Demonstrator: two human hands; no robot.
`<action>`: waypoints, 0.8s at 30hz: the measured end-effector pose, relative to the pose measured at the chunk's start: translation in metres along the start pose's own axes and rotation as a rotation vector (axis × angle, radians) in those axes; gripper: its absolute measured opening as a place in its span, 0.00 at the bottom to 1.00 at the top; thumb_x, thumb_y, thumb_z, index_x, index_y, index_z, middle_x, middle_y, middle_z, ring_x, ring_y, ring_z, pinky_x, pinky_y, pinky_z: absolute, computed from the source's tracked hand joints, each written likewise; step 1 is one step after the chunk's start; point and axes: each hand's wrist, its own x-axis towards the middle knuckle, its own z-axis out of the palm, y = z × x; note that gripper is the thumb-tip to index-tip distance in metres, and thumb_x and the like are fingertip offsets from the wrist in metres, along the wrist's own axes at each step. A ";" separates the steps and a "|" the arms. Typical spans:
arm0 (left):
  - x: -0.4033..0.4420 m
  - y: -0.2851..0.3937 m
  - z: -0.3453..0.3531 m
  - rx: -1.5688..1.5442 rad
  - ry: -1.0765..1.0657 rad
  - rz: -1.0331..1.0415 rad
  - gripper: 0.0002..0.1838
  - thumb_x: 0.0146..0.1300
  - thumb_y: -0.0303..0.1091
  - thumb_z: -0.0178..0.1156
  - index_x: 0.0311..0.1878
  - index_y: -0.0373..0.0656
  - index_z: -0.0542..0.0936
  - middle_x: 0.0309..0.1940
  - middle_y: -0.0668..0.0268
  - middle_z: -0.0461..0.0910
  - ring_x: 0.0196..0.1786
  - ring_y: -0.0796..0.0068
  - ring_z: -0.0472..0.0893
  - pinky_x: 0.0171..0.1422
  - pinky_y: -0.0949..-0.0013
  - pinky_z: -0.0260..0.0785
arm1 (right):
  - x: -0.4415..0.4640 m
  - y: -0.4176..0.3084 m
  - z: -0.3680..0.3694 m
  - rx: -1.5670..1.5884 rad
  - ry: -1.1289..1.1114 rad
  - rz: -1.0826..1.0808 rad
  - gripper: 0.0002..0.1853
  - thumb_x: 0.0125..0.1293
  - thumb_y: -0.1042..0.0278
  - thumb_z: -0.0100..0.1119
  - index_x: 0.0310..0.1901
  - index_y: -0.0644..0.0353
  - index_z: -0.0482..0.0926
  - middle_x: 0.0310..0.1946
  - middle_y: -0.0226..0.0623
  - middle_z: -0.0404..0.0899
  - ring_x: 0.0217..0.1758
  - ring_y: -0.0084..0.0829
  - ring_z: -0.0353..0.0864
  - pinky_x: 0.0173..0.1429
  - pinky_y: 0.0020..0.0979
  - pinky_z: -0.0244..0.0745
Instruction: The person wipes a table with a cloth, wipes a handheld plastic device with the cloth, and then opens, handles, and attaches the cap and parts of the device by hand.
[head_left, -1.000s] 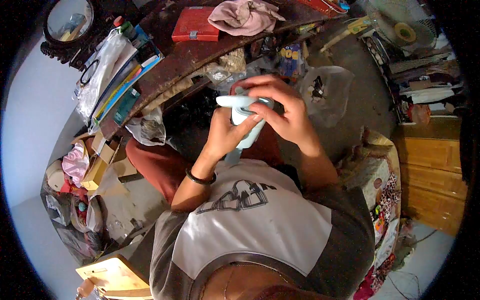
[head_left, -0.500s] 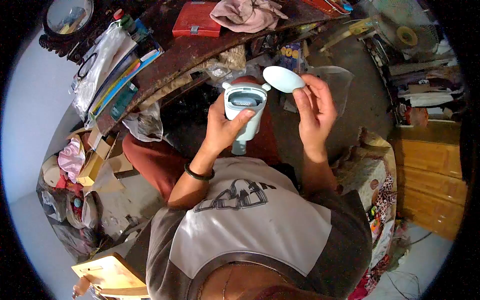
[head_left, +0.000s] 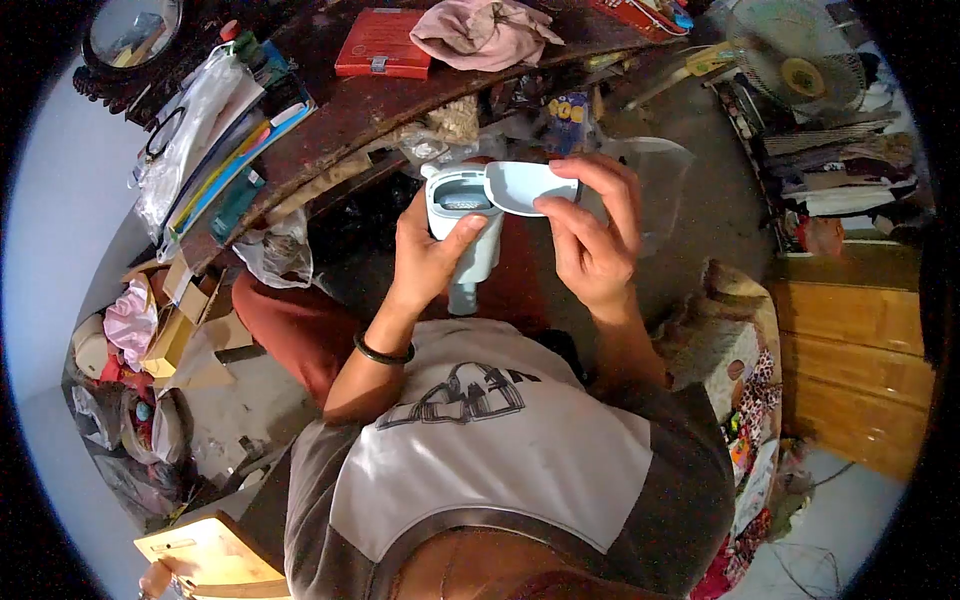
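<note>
My left hand (head_left: 425, 258) is wrapped around a pale mint handheld device (head_left: 480, 258), with the thumb across its front. A small round ear shows at its upper left corner, and a narrow stub points down from its lower end. The top is uncovered, showing an oval hollow with a perforated part inside; I cannot make out what kind of device it is. Between its thumb and fingers, my right hand (head_left: 598, 245) pinches a matching oval cover (head_left: 530, 188). The cover's hollow inner side faces me, and its left edge overlaps the right side of the device's rim.
A dark table (head_left: 340, 120) ahead carries a red box (head_left: 383, 42), a pink cloth (head_left: 485, 35) and a stack of books (head_left: 240, 165). Clear plastic bags hang below its edge. A fan (head_left: 803, 75) stands at the far right, above wooden drawers (head_left: 845, 345). Cardboard boxes (head_left: 178, 335) lie at left.
My right hand has moved down and left, bringing the cover from beside the device to its rim. The cover has turned so its hollow side shows. My left hand still holds the device.
</note>
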 end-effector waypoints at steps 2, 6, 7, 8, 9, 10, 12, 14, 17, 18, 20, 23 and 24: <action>-0.001 -0.002 -0.001 0.028 -0.002 -0.011 0.23 0.61 0.38 0.67 0.54 0.35 0.74 0.44 0.64 0.81 0.46 0.79 0.77 0.52 0.72 0.71 | 0.000 -0.001 0.000 0.008 0.000 0.014 0.15 0.45 0.81 0.63 0.38 0.56 0.82 0.48 0.39 0.77 0.52 0.44 0.76 0.55 0.41 0.73; -0.001 -0.003 -0.001 0.029 -0.004 0.003 0.23 0.61 0.39 0.67 0.54 0.35 0.74 0.44 0.63 0.81 0.46 0.78 0.78 0.52 0.72 0.71 | 0.000 -0.002 0.000 -0.051 0.024 -0.043 0.15 0.44 0.80 0.65 0.37 0.56 0.83 0.48 0.38 0.77 0.52 0.43 0.76 0.55 0.41 0.73; -0.001 -0.003 -0.001 0.023 -0.005 0.000 0.23 0.61 0.38 0.67 0.54 0.35 0.74 0.44 0.63 0.81 0.46 0.78 0.78 0.52 0.72 0.71 | -0.001 -0.003 0.000 -0.077 0.030 -0.058 0.15 0.44 0.80 0.65 0.37 0.55 0.83 0.48 0.38 0.78 0.51 0.43 0.76 0.55 0.41 0.73; -0.001 -0.003 -0.001 0.016 -0.005 -0.003 0.23 0.61 0.38 0.67 0.54 0.35 0.74 0.44 0.63 0.81 0.46 0.78 0.78 0.52 0.72 0.71 | -0.001 -0.004 0.000 -0.101 0.036 -0.073 0.15 0.44 0.80 0.65 0.37 0.55 0.83 0.48 0.38 0.78 0.51 0.43 0.76 0.55 0.41 0.73; -0.001 -0.002 -0.001 0.012 -0.006 -0.003 0.23 0.61 0.37 0.67 0.55 0.35 0.74 0.44 0.63 0.81 0.46 0.78 0.78 0.52 0.72 0.71 | -0.001 -0.004 0.000 -0.099 0.040 -0.073 0.15 0.44 0.80 0.66 0.37 0.55 0.83 0.49 0.38 0.78 0.51 0.43 0.76 0.55 0.41 0.73; -0.001 -0.001 0.000 0.007 -0.006 -0.004 0.23 0.61 0.37 0.67 0.55 0.35 0.74 0.44 0.63 0.81 0.46 0.78 0.78 0.52 0.72 0.71 | -0.001 -0.005 0.000 -0.097 0.044 -0.072 0.15 0.44 0.80 0.66 0.37 0.55 0.83 0.49 0.38 0.78 0.51 0.43 0.76 0.55 0.41 0.73; -0.001 0.001 0.001 0.005 -0.005 -0.007 0.22 0.61 0.36 0.66 0.55 0.35 0.74 0.44 0.63 0.82 0.46 0.78 0.78 0.52 0.72 0.71 | -0.001 -0.005 0.001 -0.090 0.051 -0.068 0.14 0.45 0.79 0.66 0.37 0.55 0.83 0.48 0.37 0.78 0.51 0.43 0.76 0.55 0.41 0.73; -0.001 0.002 0.001 0.011 -0.004 -0.013 0.22 0.61 0.35 0.66 0.55 0.35 0.74 0.44 0.63 0.82 0.46 0.78 0.78 0.51 0.72 0.71 | -0.002 -0.005 0.002 -0.083 0.060 -0.059 0.14 0.45 0.80 0.65 0.36 0.55 0.83 0.48 0.37 0.78 0.51 0.43 0.76 0.55 0.41 0.73; -0.002 -0.001 0.001 0.029 -0.004 -0.019 0.22 0.61 0.35 0.67 0.55 0.35 0.74 0.44 0.63 0.82 0.46 0.78 0.78 0.51 0.72 0.71 | -0.002 -0.005 0.002 -0.052 0.039 -0.025 0.14 0.45 0.81 0.64 0.36 0.56 0.83 0.48 0.38 0.78 0.51 0.43 0.76 0.55 0.41 0.73; -0.002 -0.002 0.001 0.030 -0.006 -0.016 0.22 0.61 0.35 0.67 0.55 0.35 0.74 0.44 0.63 0.82 0.46 0.78 0.78 0.51 0.72 0.71 | -0.002 -0.005 0.002 -0.049 0.032 -0.020 0.14 0.45 0.81 0.64 0.36 0.57 0.82 0.48 0.38 0.78 0.51 0.43 0.76 0.55 0.41 0.73; -0.001 -0.003 0.001 0.033 -0.008 -0.010 0.23 0.61 0.35 0.67 0.55 0.34 0.74 0.43 0.63 0.82 0.46 0.78 0.78 0.51 0.72 0.71 | -0.001 -0.005 0.002 -0.044 0.019 -0.011 0.14 0.45 0.82 0.63 0.36 0.58 0.82 0.48 0.38 0.78 0.51 0.43 0.76 0.55 0.41 0.73; -0.001 -0.003 0.001 0.036 -0.018 -0.039 0.23 0.61 0.35 0.67 0.56 0.34 0.74 0.43 0.63 0.82 0.46 0.78 0.78 0.52 0.72 0.71 | -0.002 -0.005 0.003 -0.040 0.020 -0.003 0.14 0.45 0.83 0.62 0.37 0.58 0.82 0.48 0.39 0.78 0.51 0.43 0.76 0.55 0.41 0.73; -0.001 -0.002 0.001 0.027 -0.017 -0.032 0.23 0.61 0.36 0.67 0.56 0.34 0.74 0.43 0.63 0.82 0.46 0.78 0.78 0.52 0.72 0.71 | -0.002 -0.005 0.003 -0.039 0.023 -0.003 0.14 0.45 0.83 0.62 0.37 0.58 0.81 0.48 0.39 0.78 0.51 0.43 0.76 0.54 0.41 0.73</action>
